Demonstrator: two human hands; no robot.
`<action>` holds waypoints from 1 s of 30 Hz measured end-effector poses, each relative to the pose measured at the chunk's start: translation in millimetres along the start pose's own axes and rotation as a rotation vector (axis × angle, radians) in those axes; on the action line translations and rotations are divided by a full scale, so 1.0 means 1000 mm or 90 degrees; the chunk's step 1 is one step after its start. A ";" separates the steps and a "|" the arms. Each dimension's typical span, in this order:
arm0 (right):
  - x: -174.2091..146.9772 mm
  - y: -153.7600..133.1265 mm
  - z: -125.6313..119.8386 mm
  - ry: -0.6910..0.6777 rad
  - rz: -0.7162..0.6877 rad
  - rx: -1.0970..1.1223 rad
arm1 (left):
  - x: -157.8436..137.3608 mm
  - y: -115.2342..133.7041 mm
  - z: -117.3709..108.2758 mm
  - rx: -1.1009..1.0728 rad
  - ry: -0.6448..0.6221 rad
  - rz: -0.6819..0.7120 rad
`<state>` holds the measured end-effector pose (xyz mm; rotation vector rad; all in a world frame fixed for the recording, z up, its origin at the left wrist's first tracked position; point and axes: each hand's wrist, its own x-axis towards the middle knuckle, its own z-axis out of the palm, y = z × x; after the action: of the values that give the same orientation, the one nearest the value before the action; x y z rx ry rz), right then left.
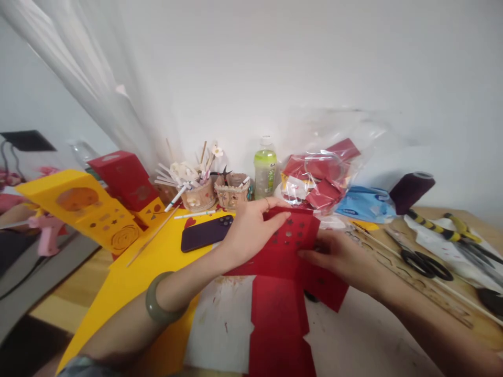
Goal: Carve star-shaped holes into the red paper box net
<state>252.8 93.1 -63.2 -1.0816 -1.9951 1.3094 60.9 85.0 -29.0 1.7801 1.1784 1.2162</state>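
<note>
A cut sheet of red cardboard [277,303] with fold lines, side flaps and a group of small punched shapes lies in front of me. My left hand [255,225], with a green bangle on the wrist, grips its far flap between thumb and fingers; some fingertips are hidden behind the card. My right hand [341,256] pinches the right-hand flap, thumb in front and fingers behind. The card's upper part is raised, while its near part extends towards me over a stained white sheet [220,324]. A dark phone [206,233] lies left of my left hand.
Yellow card [145,283] covers the left side. Folded yellow [84,204] and red boxes [126,178] stand there, beside a pink glue gun [47,230]. Behind are small pots [198,196], a bottle [265,167] and a bag of red scraps [326,173]. Scissors [426,264] lie right.
</note>
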 end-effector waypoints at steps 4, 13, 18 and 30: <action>0.000 -0.001 -0.002 -0.011 0.025 0.062 | 0.003 -0.001 -0.011 0.027 -0.129 -0.072; -0.001 -0.016 0.017 0.068 0.083 0.158 | -0.005 -0.010 -0.015 0.021 -0.183 -0.098; -0.004 -0.025 0.026 0.128 0.113 0.177 | -0.009 -0.005 -0.012 -0.033 -0.169 -0.158; -0.007 -0.022 0.030 0.182 0.141 0.116 | -0.019 -0.003 -0.004 0.108 -0.124 -0.101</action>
<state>226.5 68.0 -55.0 -1.3445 -1.5522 1.3310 53.0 69.1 -36.5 1.8408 1.3112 0.8529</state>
